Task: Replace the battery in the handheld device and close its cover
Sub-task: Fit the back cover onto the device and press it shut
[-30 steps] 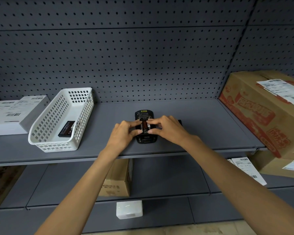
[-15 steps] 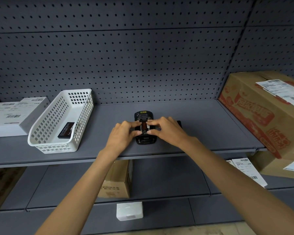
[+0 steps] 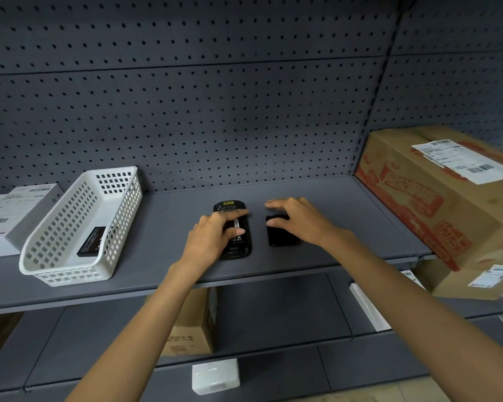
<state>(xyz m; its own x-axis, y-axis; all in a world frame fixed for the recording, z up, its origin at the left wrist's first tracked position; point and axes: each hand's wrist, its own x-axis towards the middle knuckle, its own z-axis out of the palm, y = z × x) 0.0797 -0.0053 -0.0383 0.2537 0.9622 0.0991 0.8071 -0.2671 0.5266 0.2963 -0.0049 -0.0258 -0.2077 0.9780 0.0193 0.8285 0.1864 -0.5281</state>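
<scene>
The black handheld device (image 3: 238, 250) lies face down on the grey shelf (image 3: 169, 227), its back open. A battery with a white label (image 3: 241, 227) sits in its bay. My left hand (image 3: 212, 239) rests on the device, fingers and thumb pressing on the battery. To the right, the black battery cover (image 3: 282, 239) lies flat on the shelf. My right hand (image 3: 299, 221) hovers over the cover's far end with fingers spread, and its thumb touches the cover's left edge. Another black battery (image 3: 91, 241) lies in the white basket (image 3: 70, 269) at the left.
A large cardboard box (image 3: 436, 204) with a shipping label stands at the shelf's right end. White boxes (image 3: 9, 210) sit at the far left beside the basket. A pegboard wall closes the back. Lower shelves hold a small carton (image 3: 192, 329) and a white box (image 3: 215, 375).
My right hand left the device and moved right onto the battery cover. My left hand stayed on the device and the battery. The view shifted slightly.
</scene>
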